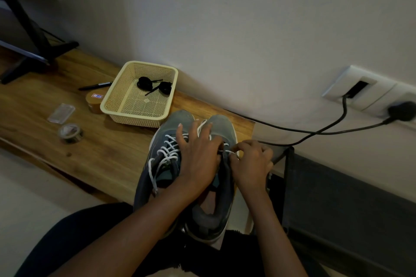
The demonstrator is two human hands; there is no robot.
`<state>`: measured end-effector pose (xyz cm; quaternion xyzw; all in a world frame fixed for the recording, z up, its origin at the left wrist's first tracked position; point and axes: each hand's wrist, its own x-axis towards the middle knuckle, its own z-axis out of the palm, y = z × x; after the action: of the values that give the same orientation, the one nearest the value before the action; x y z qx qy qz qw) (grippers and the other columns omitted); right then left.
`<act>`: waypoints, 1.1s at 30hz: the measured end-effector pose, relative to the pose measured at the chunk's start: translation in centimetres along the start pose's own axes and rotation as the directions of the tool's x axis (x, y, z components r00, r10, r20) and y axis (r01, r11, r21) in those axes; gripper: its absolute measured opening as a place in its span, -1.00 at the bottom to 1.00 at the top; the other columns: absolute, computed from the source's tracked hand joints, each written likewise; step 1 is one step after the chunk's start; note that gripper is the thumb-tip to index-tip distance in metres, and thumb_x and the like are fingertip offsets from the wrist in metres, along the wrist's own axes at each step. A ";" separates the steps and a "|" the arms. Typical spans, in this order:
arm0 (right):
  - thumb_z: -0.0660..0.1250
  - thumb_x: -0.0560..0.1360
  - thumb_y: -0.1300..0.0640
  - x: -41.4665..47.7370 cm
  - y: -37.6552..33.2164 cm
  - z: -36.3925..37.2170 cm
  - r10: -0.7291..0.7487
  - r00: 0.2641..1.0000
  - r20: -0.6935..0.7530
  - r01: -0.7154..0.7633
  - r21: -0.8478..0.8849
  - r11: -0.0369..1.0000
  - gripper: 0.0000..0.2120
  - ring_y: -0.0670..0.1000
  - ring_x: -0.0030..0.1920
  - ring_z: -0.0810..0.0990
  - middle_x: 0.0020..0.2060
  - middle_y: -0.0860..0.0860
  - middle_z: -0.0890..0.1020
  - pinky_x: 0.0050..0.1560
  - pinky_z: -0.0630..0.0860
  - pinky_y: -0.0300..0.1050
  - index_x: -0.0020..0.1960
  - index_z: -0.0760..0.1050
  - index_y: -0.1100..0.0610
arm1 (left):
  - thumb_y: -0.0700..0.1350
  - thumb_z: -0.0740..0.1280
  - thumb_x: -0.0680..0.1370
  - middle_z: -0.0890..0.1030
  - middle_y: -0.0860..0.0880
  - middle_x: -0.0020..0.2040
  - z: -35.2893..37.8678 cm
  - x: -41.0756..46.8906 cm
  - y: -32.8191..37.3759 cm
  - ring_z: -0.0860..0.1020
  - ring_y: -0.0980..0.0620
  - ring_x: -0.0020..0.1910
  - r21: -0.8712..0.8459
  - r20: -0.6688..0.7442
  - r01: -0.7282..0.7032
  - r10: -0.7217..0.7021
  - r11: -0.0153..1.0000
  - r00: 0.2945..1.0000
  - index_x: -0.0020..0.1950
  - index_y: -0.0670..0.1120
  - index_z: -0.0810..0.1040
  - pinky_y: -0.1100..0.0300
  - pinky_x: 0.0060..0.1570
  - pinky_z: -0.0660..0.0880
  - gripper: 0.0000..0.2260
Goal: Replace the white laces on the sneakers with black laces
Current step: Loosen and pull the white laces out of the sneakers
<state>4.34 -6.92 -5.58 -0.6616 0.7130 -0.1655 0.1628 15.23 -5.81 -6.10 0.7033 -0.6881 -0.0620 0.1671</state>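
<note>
Table: wood-grain top along a pale wall, stretching from 9 o'clock to the middle of the view.
Sneakers: grey-blue pair, side by side at 6 o'clock, toes on the table's end pointing to 12 o'clock, heels toward the lap.
White laces: criss-crossed up the left sneaker, loose ends trailing toward 7 o'clock; on the right sneaker mostly hidden under the hands.
Left hand: laid across both sneakers, fingers spread and straight, tips toward 12 o'clock, resting on the lacing; thumb at its 3 o'clock side against the right sneaker's tongue.
Right hand: just beside the left hand at its 3 o'clock; fingers curled, pinching a strand of the white laces at the right sneaker's eyelets.
Black laces: two coiled bundles at the far end of the basket, at 11 o'clock from the sneakers, well apart from both hands.
Basket: cream perforated plastic, on the table just beyond the left sneaker's toe.
Small items: pen and round brown tin at 9 o'clock of the basket; clear case and tape roll at 8 o'clock.
Cables: black, running from a wall socket panel at 3 o'clock.
</note>
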 end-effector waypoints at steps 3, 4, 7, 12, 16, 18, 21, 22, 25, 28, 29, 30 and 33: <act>0.29 0.52 0.11 0.0 0.0 0.0 0.000 1.000 0.000 0.000 -0.007 1.000 -0.82 0.08 0.29 0.21 0.27 -0.03 0.44 0.23 0.23 0.00 0.10 0.57 0.04 | -0.07 0.33 0.53 0.36 -0.04 0.43 0.2 0.1 -0.1 0.12 -0.15 0.50 -0.032 -0.037 0.013 -0.014 0.999 0.999 0.08 -0.01 0.60 -0.13 0.32 -0.29 -0.85; 0.29 0.52 0.12 0.0 -0.1 -0.1 0.002 1.000 0.001 -0.002 -0.007 1.000 -0.82 0.08 0.29 0.21 0.27 -0.04 0.45 0.22 0.23 0.00 0.10 0.58 0.04 | -0.09 0.32 0.54 0.41 -0.04 0.39 0.3 0.1 0.0 0.16 -0.13 0.48 -0.041 -0.050 0.016 -0.018 0.999 0.999 0.05 -0.03 0.61 -0.13 0.32 -0.28 -0.87; 0.28 0.52 0.12 0.0 -0.2 -0.1 0.010 1.000 0.013 -0.010 -0.006 1.000 -0.80 0.08 0.29 0.20 0.27 -0.04 0.45 0.22 0.22 0.00 0.12 0.57 0.04 | -0.12 0.20 0.61 0.51 -0.02 0.23 0.9 0.3 0.1 0.21 -0.05 0.46 -0.051 -0.055 0.026 -0.029 0.998 0.998 0.09 -0.06 0.52 -0.09 0.35 -0.27 -0.87; 0.27 0.53 0.10 -0.2 -0.2 -0.2 0.012 0.999 0.046 -0.011 -0.018 1.000 -0.79 0.08 0.31 0.19 0.29 -0.05 0.43 0.24 0.21 -0.01 0.15 0.55 0.04 | -0.20 0.08 0.63 0.53 0.01 0.06 0.6 0.4 0.3 0.34 0.02 0.34 -0.168 -0.061 0.081 -0.092 0.983 0.994 0.07 -0.07 0.40 -0.04 0.38 -0.28 -0.87; 0.27 0.54 0.11 -0.2 -0.2 -0.2 0.008 0.999 0.040 -0.007 -0.016 1.000 -0.78 0.08 0.30 0.19 0.28 -0.05 0.45 0.22 0.22 -0.03 0.17 0.55 0.04 | -0.20 0.05 0.64 0.57 0.03 -0.07 0.6 0.3 0.4 0.52 0.02 0.13 -0.214 -0.111 0.076 -0.102 0.974 0.989 0.05 -0.09 0.36 -0.09 0.42 -0.17 -0.89; 0.27 0.54 0.11 -0.2 -0.2 -0.2 0.011 0.999 0.035 -0.011 -0.016 1.000 -0.79 0.08 0.29 0.20 0.27 -0.05 0.46 0.22 0.22 -0.03 0.15 0.55 0.05 | -0.20 0.07 0.64 0.59 0.02 -0.12 0.7 0.2 0.4 0.57 0.01 0.05 -0.246 -0.130 0.073 -0.108 0.966 0.986 0.04 -0.10 0.35 -0.10 0.43 -0.17 -0.90; 0.27 0.53 0.11 -0.1 -0.2 -0.1 0.009 1.000 0.017 -0.009 -0.013 1.000 -0.81 0.07 0.28 0.21 0.25 -0.04 0.47 0.20 0.23 -0.03 0.12 0.56 0.05 | -0.19 0.15 0.61 0.61 0.00 0.03 0.5 0.1 0.4 0.51 -0.02 0.22 -0.251 -0.139 0.050 -0.087 0.967 0.986 0.18 -0.08 0.41 -0.13 0.41 -0.23 -0.83; 0.27 0.53 0.11 -0.1 -0.2 -0.1 0.006 1.000 0.011 -0.006 -0.008 1.000 -0.81 0.07 0.27 0.21 0.25 -0.04 0.47 0.19 0.23 -0.04 0.12 0.56 0.06 | -0.17 0.19 0.60 0.58 0.01 0.15 0.3 0.0 0.4 0.41 -0.02 0.34 -0.212 -0.119 0.035 -0.061 0.977 0.991 0.25 -0.04 0.42 -0.14 0.39 -0.28 -0.77; 0.27 0.54 0.12 0.0 -0.2 0.0 0.001 1.000 0.010 -0.001 0.008 1.000 -0.80 0.08 0.27 0.21 0.26 -0.03 0.46 0.18 0.24 -0.03 0.13 0.56 0.07 | -0.07 0.23 0.58 0.35 0.03 0.44 -0.2 0.0 0.3 0.09 -0.05 0.52 -0.056 -0.036 -0.022 0.020 0.998 0.999 0.21 0.08 0.52 -0.15 0.32 -0.37 -0.78; 0.26 0.54 0.12 0.0 -0.2 0.0 0.001 1.000 0.014 -0.001 0.022 1.000 -0.80 0.07 0.26 0.22 0.26 -0.04 0.46 0.18 0.23 -0.05 0.13 0.56 0.07 | -0.04 0.25 0.58 0.25 0.04 0.49 -0.2 0.1 0.1 0.00 -0.06 0.53 0.011 0.016 -0.007 0.006 1.000 1.000 0.20 0.12 0.52 -0.15 0.30 -0.38 -0.78; 0.26 0.54 0.12 0.0 -0.2 0.0 -0.001 1.000 0.013 0.001 0.025 1.000 -0.80 0.06 0.26 0.22 0.26 -0.04 0.46 0.17 0.23 -0.06 0.13 0.56 0.07 | -0.04 0.25 0.58 0.27 0.06 0.48 -0.2 0.1 0.0 0.01 -0.05 0.52 0.026 0.028 0.004 -0.005 1.000 1.000 0.20 0.11 0.52 -0.14 0.30 -0.37 -0.78; 0.26 0.54 0.12 -0.1 -0.2 0.0 -0.003 1.000 0.013 0.003 0.026 1.000 -0.80 0.06 0.25 0.22 0.26 -0.04 0.46 0.16 0.22 -0.08 0.13 0.56 0.08 | -0.04 0.24 0.58 0.31 0.07 0.44 -0.2 0.1 0.0 0.04 -0.03 0.51 0.032 0.032 0.014 -0.015 0.999 0.999 0.19 0.09 0.53 -0.13 0.32 -0.34 -0.80; 0.26 0.54 0.12 -0.1 -0.3 -0.2 -0.004 1.000 0.027 0.003 0.028 1.000 -0.81 0.06 0.26 0.22 0.25 -0.04 0.47 0.15 0.20 -0.10 0.13 0.55 0.09 | -0.11 0.17 0.61 0.50 0.07 0.20 0.2 0.2 0.0 0.23 0.03 0.42 -0.045 0.007 0.036 -0.036 0.998 0.999 0.10 0.01 0.49 -0.09 0.37 -0.27 -0.86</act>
<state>4.51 -6.80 -5.32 -0.6626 0.7073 -0.1665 0.1813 15.14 -6.03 -6.23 0.7116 -0.6742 -0.0826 0.1798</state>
